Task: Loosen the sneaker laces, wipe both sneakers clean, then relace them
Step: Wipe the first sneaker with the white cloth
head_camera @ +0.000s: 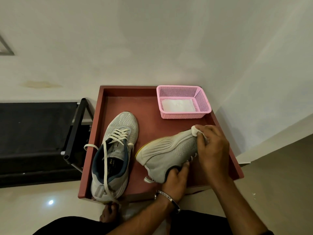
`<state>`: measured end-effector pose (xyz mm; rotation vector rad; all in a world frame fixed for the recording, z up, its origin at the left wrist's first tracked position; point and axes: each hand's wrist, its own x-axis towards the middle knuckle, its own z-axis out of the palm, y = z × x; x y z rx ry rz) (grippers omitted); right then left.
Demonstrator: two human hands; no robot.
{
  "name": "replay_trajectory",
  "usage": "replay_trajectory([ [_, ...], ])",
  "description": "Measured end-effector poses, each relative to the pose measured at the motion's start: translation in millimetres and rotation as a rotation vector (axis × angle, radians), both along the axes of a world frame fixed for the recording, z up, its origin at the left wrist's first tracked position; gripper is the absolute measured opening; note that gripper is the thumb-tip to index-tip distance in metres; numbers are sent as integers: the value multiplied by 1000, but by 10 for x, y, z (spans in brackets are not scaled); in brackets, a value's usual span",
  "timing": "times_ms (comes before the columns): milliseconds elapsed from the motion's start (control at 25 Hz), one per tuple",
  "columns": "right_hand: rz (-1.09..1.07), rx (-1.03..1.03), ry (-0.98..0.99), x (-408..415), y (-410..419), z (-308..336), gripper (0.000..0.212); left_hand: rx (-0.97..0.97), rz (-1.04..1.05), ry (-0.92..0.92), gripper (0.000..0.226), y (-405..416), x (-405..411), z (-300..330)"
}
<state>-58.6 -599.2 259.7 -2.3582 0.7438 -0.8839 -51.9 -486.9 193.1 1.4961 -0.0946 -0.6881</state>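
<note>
**Wiping the tipped sneaker: where it could slip**

Nearest, at 6 o'clock, the left hand (175,178) curls its fingers into the collar of the tipped sneaker (166,157), holding it on its side on the red tray (118,99). This one grip carries the whole shoe; if it eases while the other hand rubs, my guess is the sneaker rolls or skids toward the tray wall.

Just beyond, at about 4 o'clock, the right hand (212,148) pinches a small white wipe (194,130) against the toe. So little of the wipe shows that bare fingers may end up rubbing the mesh and smearing dirt rather than lifting it. I cannot tell where this shoe's laces lie.

At 8 o'clock the second sneaker (112,156) stands upright, its heel at the tray's near edge. Its loosened lace (105,167) trails over that edge toward a bare foot (109,212); a shift of the foot could snag it and drag the shoe off.

Farthest, at 1 o'clock, the pink basket (202,108) holds white wipes (177,105), well apart from both hands, so reaching for one means letting go of something.
</note>
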Motion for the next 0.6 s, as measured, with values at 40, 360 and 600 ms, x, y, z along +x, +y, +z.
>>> replay_trajectory([
  [40,41,10,2,14,73,4,23,16,-8,4,24,-2,7,-11],
  [360,-26,-23,5,3,-138,23,19,68,85,-86,39,39,-50,-65],
  [600,110,90,-27,-2,-24,-29,22,-25,92,-69,24,19,-8,-53],
])
